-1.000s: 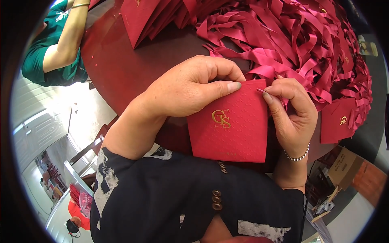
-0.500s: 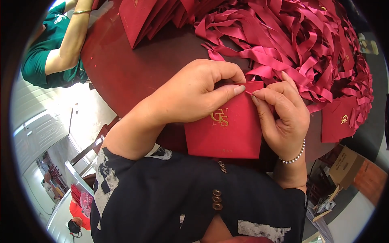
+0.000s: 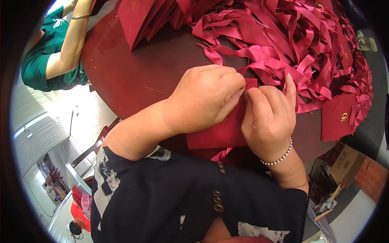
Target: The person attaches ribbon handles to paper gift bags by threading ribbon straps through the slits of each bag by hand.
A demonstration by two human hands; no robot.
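One red pouch point(image 3: 214, 139) is lying partly hidden by the left hand point(image 3: 210, 95) and the right hand point(image 3: 269, 117), its bare lower part showing toward seven o'clock from the fingertips. The left fingers are curling tightly and, it seems, gripping the upper edge; the right fingers are bunching narrowly beside them, one finger pointing toward one o'clock, but what that pinch is holding I cannot tell (the knuckles are covering it). A pink ribbon end point(image 3: 222, 154) is showing below the pouch, between six and seven o'clock. With both sets of tips crowding one spot, an uneven tug could be creasing the edge or tilting the pouch. The ribbon heap point(image 3: 275, 44) is spreading around one o'clock, close to the raised finger, so a loose loop could be snagging there or on the beaded bracelet point(image 3: 277, 160). At three o'clock, another pouch point(image 3: 334, 119) is resting near the rim of the table point(image 3: 121, 65); a swinging right forearm could be knocking it off.
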